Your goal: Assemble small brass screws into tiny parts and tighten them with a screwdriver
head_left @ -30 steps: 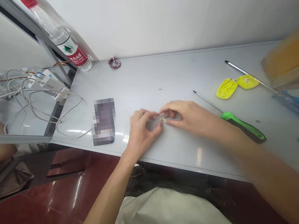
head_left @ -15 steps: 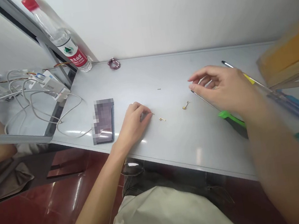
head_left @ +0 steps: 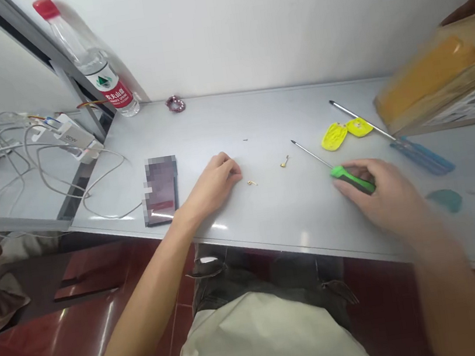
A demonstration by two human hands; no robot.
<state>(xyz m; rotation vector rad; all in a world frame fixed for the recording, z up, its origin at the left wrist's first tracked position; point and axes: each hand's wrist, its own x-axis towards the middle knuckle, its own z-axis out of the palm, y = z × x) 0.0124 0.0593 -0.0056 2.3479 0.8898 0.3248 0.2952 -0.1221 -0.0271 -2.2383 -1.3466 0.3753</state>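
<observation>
My right hand (head_left: 387,189) is closed round the green-and-black handle of a screwdriver (head_left: 352,179), its thin shaft pointing up and left over the table. On the tabletop, my left hand (head_left: 222,177) rests with thumb and fingers pinched together; anything between the fingertips is too small to make out. Just right of those fingers lies a small gold-coloured metal piece (head_left: 252,183). Another gold-coloured piece (head_left: 283,162) is farther right, between the left hand and the screwdriver's tip. Above them sits a tiny dark screw-like part (head_left: 245,140).
Two yellow pieces (head_left: 334,136) and a blue-handled screwdriver (head_left: 422,156) lie at right, near a cardboard box (head_left: 466,81) and a teal disc (head_left: 444,201). At left are a phone (head_left: 162,191), bracelet (head_left: 175,104), water bottle (head_left: 112,83) and cables (head_left: 85,196). Another person's arm shows far left.
My right hand has moved down toward the table's front edge and closed on the green screwdriver's handle. The yellow pieces it covered now show. My left hand stays in nearly the same place.
</observation>
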